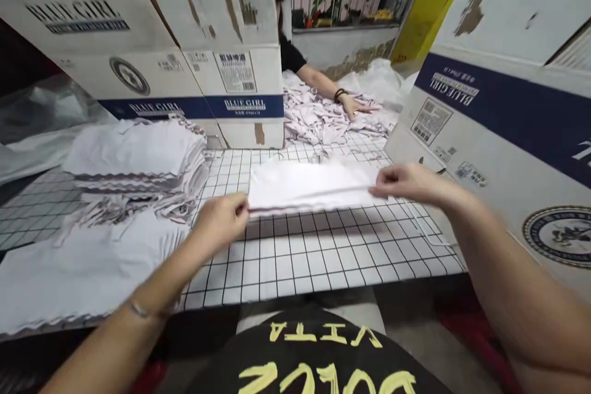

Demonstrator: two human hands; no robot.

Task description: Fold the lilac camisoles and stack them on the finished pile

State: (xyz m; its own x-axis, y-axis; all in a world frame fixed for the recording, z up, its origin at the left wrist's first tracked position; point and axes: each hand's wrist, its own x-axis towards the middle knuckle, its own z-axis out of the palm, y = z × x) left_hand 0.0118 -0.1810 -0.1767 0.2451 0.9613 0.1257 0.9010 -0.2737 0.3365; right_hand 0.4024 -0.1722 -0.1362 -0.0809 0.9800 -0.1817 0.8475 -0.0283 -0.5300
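Left hand (pixel 222 218) and right hand (pixel 402 183) pinch opposite ends of a white rectangular cloth (pixel 309 184), spanned between them.

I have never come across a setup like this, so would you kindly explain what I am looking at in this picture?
Of course. There is no machine here: a camera worn on a person's head looks forward and down, so you see roughly what that person sees. The two bare arms reaching in from below are theirs. The left hand and the right hand pinch opposite ends of a flat white cloth above a table with a grid-patterned cover. On the left lie a thick stack of similar pieces and, nearer, another flat pile. Cardboard boxes stand behind the stack and on the right. Between them, a second person's hand rests on a loose heap.
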